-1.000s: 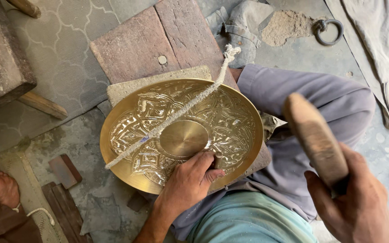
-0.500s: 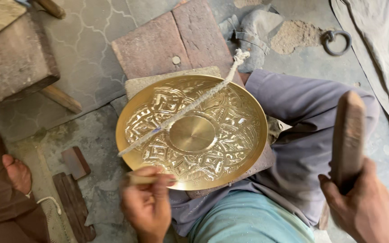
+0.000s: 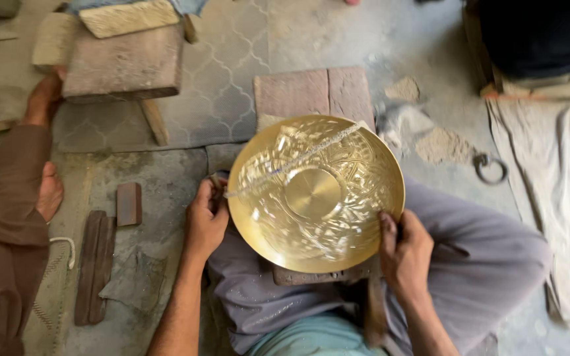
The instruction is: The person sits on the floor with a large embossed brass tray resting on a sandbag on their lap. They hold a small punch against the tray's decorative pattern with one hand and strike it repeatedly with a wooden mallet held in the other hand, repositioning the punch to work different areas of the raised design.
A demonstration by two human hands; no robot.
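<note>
Both hands are on the brass bowl [image 3: 316,193] now; it sits tilted over the person's lap, its engraved hollow facing up, above a dark block [image 3: 311,274] that peeks out under its near rim; the left hand [image 3: 207,217] grips the left edge, fingers curled round the rim, and whether it also pinches a small tool there I cannot tell; the right hand [image 3: 404,248] clasps the lower right rim, thumb on top, fingers wrapped under. A pale cord [image 3: 298,160] runs slantwise across the bowl's face.

Judging by the look, this is stiff sheet metal, fairly weighty for its span, polished and so likely slick; the raised pattern could dent or scratch if knocked; the rim, held at two opposite points as here, looks the safest purchase.

The count: one bowl, one cord; two reddish bricks [image 3: 315,95] side by side just beyond it; one low wooden stool [image 3: 123,62] further left; a metal ring [image 3: 489,168] on the floor to the right; three dark wooden pieces [image 3: 103,254] near the left; another person's foot [image 3: 50,192] beside those.
</note>
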